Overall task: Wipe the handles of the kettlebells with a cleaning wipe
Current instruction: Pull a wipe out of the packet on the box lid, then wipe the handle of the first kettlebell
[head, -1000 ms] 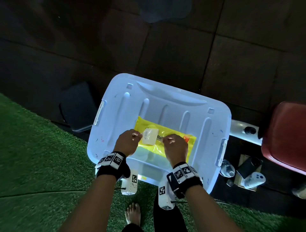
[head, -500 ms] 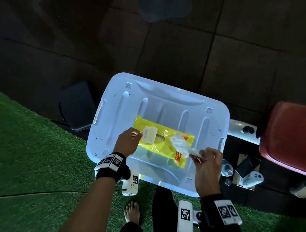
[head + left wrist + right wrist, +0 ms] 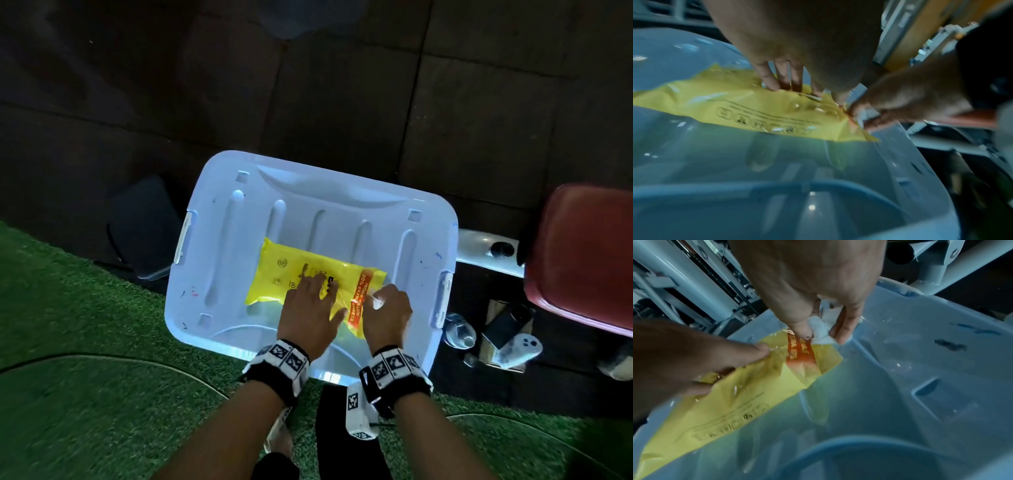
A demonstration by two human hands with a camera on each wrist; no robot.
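My left hand point(image 3: 310, 308) now presses the pack point(image 3: 284, 274) flat, flap closed; my right hand point(image 3: 387, 310) beside it pinches the pulled wipe point(image 3: 821, 331), ready for handles.

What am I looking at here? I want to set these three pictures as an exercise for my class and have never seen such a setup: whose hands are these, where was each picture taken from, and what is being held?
There is no machine: a person works with bare hands and wears three cameras. The head view looks down from the forehead; the other two look along each wrist toward the fingers. The black bands with square patterns sit on the wrists.

A yellow wipe pack lies on a pale plastic bin lid. The left hand presses on the pack with straight fingers. The right hand pinches a crumpled white wipe at the pack's orange-striped end. Green turf and dark floor mats surround the bin. No kettlebell is visible.
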